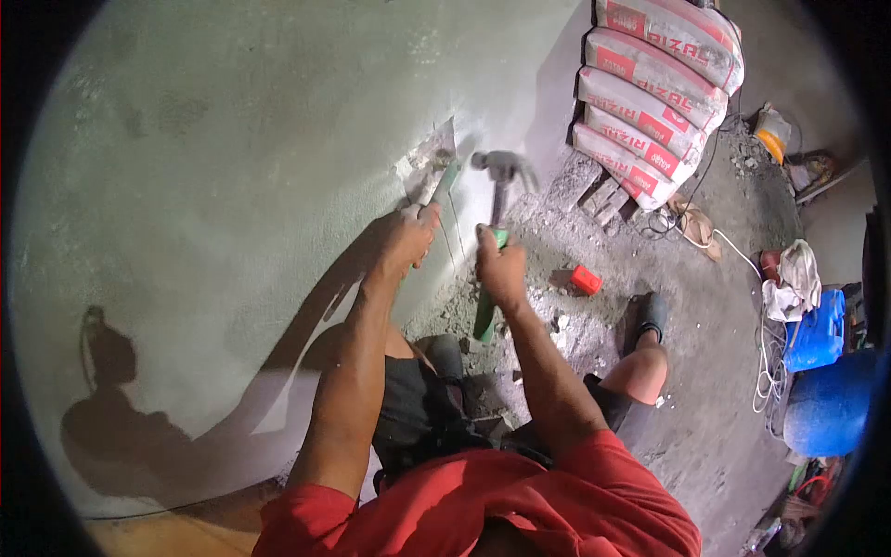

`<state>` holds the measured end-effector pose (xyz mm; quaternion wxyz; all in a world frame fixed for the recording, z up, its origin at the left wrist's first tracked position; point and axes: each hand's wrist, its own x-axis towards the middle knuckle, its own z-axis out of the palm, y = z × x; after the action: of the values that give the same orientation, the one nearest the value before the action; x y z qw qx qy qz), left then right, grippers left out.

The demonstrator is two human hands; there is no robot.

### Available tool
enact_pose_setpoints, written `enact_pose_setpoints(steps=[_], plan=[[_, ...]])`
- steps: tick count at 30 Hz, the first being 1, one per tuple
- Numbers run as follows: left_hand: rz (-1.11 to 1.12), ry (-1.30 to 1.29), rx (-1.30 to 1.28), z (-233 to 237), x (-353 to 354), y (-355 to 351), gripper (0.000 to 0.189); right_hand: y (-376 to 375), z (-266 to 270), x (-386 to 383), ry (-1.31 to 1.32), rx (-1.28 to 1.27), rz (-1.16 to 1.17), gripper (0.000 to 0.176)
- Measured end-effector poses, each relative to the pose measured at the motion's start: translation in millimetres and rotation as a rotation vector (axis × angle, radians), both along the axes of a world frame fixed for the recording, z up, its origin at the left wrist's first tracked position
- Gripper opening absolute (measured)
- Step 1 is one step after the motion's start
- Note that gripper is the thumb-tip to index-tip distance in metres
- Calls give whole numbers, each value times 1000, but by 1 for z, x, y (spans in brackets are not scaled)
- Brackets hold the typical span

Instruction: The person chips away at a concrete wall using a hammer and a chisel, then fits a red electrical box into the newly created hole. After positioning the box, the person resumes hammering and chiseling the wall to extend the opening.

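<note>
My left hand (pixel 415 234) is closed around a chisel (pixel 429 189), whose far end reaches a chipped hole (pixel 432 153) in the plastered wall (pixel 232 167). Thin dark lines run down the wall below the hole. My right hand (pixel 501 266) grips the green handle of a claw hammer (pixel 501 176). The hammer's metal head is up beside the hole, a short way to the right of the chisel and apart from it. My left fingers partly hide the chisel's near end.
Stacked cement bags (pixel 650 102) stand on wooden blocks (pixel 605 200) at the upper right. Rubble and a red plastic piece (pixel 585 280) lie on the floor (pixel 715 353). Cables (pixel 766 371), a blue jug (pixel 817 332) and a blue drum (pixel 831 408) are along the right.
</note>
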<state>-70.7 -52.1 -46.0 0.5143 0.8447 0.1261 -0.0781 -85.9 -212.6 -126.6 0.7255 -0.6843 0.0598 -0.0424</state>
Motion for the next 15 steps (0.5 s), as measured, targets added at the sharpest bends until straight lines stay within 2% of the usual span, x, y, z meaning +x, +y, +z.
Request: enact_pose_setpoints(steps=[1, 4, 6, 7, 8, 9, 11, 13, 15], plan=[[33, 8, -17, 3, -5, -4, 44, -11, 5, -5, 5, -4, 1, 29], [45, 95, 86, 21, -10, -9, 44, -36, 20, -15, -283, 182, -161, 34], [38, 80, 59, 5, -2, -4, 43, -25, 16, -22, -467, 356, -254, 37], [31, 65, 31, -4, 1, -2, 43, -4, -9, -15, -350, 470, -316, 39], [32, 69, 31, -13, 0, 0, 43, 13, -38, -3, -162, 209, -149, 39], [18, 31, -3, -14, 2, 0, 43, 19, -36, 5, 17, -49, 13, 40], [-11, -16, -29, -14, 8, 0, 43, 4, -34, 9, 50, 14, 29, 36], [12, -20, -40, -15, 5, -1, 45, -14, -10, 1, 94, 59, 76, 33], [20, -24, -25, -24, 10, 2, 42, -33, 21, -10, -98, 219, -71, 35]])
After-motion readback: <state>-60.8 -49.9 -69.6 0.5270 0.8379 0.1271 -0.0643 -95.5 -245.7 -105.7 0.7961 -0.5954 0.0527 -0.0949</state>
